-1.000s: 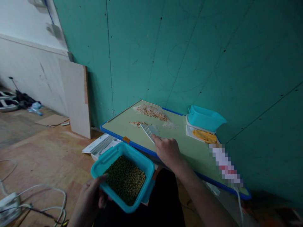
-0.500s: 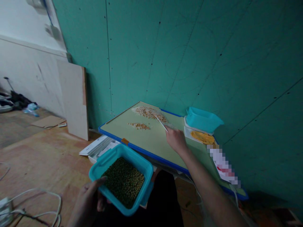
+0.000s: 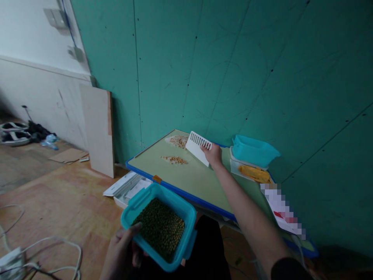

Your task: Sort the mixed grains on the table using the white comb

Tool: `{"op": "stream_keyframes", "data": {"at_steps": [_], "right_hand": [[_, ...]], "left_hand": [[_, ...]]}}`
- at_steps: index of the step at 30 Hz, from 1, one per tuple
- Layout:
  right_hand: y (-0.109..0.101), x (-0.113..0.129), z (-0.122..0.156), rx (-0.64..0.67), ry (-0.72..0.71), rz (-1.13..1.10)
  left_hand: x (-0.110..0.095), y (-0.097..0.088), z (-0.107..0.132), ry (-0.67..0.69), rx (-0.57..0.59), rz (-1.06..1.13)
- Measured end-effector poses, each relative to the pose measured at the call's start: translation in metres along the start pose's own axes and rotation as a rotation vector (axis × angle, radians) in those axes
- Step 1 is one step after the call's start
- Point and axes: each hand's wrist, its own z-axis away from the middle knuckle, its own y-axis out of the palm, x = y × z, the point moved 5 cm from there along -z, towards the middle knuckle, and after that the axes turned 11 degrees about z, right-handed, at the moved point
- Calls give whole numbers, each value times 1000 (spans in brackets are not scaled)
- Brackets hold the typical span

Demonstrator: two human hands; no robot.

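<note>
Scraper (image 3: 196, 151) stands before the right part of the far grain pile (image 3: 176, 140), slots uppermost; your right hand (image 3: 214, 156) pinches its right end, thumb on the face, other fingers hidden. Run its lower edge flush along the table (image 3: 201, 186). Your left hand (image 3: 125, 245) clamps the near tub (image 3: 189, 221) by its left rim, thumb inside; hold it level. Count: one scraper; two piles, including the near pile (image 3: 175, 160); two tubs, including the far-right tub (image 3: 254, 149).

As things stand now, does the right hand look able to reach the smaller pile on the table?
Probably yes: the right hand holds the white scraper near the smaller pile, and no object is seen standing between scraper and pile.
</note>
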Motion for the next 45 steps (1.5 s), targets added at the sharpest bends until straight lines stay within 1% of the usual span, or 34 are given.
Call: {"op": "stream_keyframes", "data": {"at_steps": [4,8,12,13,15,18,20,23,27,30,33,36,39,42,45], "right_hand": [[15,-13,-2,25,10,-120],[23,-24,-4,90,23,-303],[26,-23,-5,179,9,-506],[26,-21,-5,190,6,-554],[25,-17,-6,174,10,-631],[28,-6,-13,148,22,-694],[36,7,-22,190,27,-719],[56,34,-38,300,25,-740],[89,67,-54,430,-19,-748],[111,77,-58,523,-35,-784],[125,75,-60,640,-36,-863],[126,71,-63,713,-58,-902],[118,68,-65,763,-82,-900],[109,68,-63,804,-106,-878],[102,66,-56,811,-113,-851]], "left_hand": [[10,-8,-7,35,-20,22],[11,-10,-9,32,-42,52],[6,-8,-7,38,-41,55],[5,-7,-7,40,-37,56],[3,-7,-7,40,-32,61],[1,-7,-7,32,-38,71],[0,-9,-7,21,-61,89],[-1,-13,-6,16,-81,128],[1,-22,-9,-3,-97,152],[3,-29,-9,-24,-137,170],[-2,-28,-4,-27,-151,187],[-10,-22,3,-45,-147,192],[-15,-18,5,-28,-137,178],[-14,-17,3,-22,-120,176],[-9,-19,-1,-22,-103,169]]}}
